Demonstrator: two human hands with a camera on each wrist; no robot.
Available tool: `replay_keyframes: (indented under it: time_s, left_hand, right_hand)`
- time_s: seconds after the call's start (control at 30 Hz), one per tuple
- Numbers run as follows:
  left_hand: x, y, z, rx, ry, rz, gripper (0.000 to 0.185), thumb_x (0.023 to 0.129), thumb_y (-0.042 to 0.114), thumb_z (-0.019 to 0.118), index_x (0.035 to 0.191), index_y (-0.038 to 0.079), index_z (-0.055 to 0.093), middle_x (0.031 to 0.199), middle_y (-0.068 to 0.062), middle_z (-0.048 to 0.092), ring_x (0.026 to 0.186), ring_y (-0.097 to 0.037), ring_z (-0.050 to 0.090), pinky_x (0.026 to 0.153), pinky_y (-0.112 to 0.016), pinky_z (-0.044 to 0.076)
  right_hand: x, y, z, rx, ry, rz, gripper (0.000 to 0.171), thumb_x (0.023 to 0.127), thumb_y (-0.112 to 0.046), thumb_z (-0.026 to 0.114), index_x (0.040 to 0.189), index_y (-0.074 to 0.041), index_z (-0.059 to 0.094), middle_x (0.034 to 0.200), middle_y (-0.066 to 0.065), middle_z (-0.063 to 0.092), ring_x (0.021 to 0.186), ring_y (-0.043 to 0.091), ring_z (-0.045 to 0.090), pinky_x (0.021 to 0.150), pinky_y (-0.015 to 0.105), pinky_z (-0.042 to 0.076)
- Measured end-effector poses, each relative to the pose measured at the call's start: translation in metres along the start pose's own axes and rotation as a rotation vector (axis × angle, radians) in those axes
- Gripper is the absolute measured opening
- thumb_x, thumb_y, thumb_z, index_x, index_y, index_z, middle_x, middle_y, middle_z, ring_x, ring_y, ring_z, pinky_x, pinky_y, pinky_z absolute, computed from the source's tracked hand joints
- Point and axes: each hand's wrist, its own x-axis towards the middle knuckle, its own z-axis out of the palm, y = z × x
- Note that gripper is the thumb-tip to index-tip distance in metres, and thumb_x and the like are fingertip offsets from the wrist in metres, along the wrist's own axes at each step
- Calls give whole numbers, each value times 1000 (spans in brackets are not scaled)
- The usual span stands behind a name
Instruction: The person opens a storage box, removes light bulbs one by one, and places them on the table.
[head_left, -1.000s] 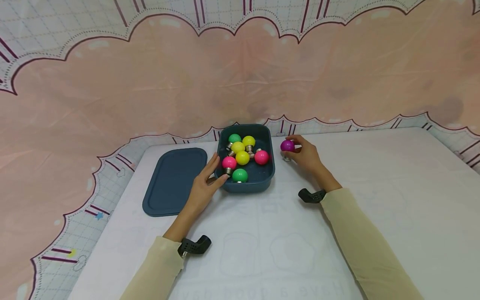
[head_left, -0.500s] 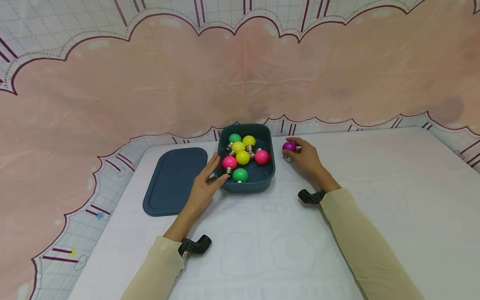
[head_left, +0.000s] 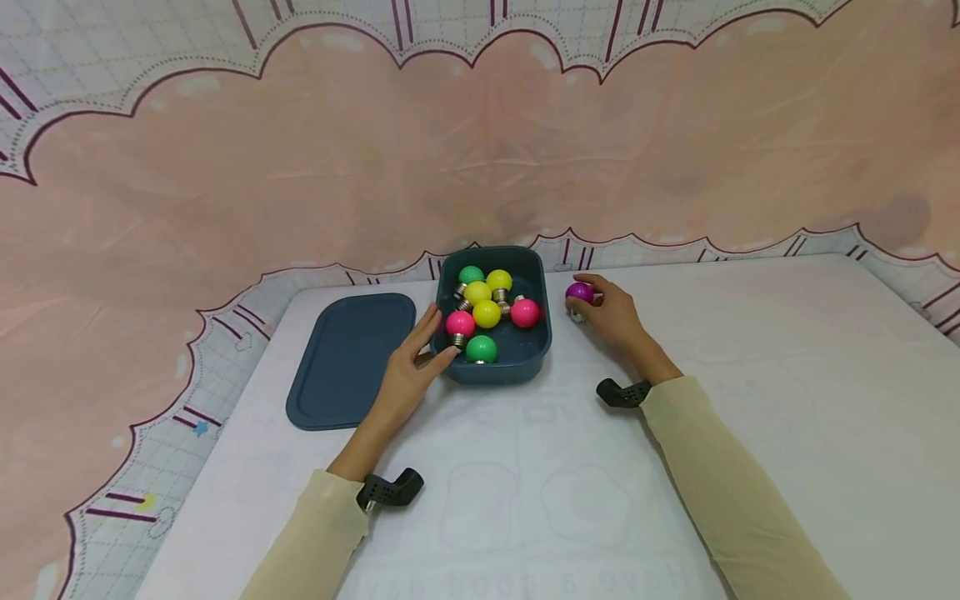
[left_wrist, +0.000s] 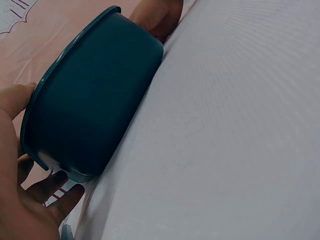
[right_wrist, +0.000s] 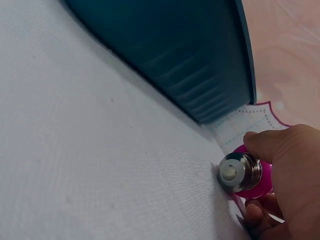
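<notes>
A purple light bulb point(head_left: 579, 292) is pinched between the thumb and fingers of my right hand point(head_left: 613, 312), just right of the box. Its metal screw base point(right_wrist: 240, 171) points down at the tabletop in the right wrist view. My left hand point(head_left: 405, 379) rests against the left side of a dark blue-green plastic box point(head_left: 517, 372), fingers fairly straight along the wall and thumb at the near-left rim. Inside the box lie several bulbs: yellow point(head_left: 486, 314), pink point(head_left: 525, 313) and green point(head_left: 482, 349).
A flat blue lid point(head_left: 351, 362) lies on the table left of the box, partly behind the left hand. The table has a white cover point(head_left: 600, 500). Behind it hangs a peach patterned cloth point(head_left: 480, 150).
My right hand and the purple bulb have shifted very slightly right, away from the box. The left hand, the box and the bulbs in it stay in place.
</notes>
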Motion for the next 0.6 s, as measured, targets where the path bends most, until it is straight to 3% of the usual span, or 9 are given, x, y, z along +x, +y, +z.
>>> replay_keyframes:
  time_s: [0.33,0.6]
  left_hand:
    - [0,1,0,3,-2,-10,60,95,13,60,147,2,32,156,-12,21,142,-27,22,105,-47,36]
    - [0,1,0,-3,-4,-15,60,95,13,60,147,2,32,156,-11,21,142,-26,22,105,-46,36]
  right_hand:
    - [0,0,0,5,9,34,55,94,-28,62,143,-12,43,132,22,50,109,33,49,94,44,46]
    - [2,1,3,26,23,10,52,93,-26,64,139,-11,47,130,21,52,110,34,50,95,45,46]
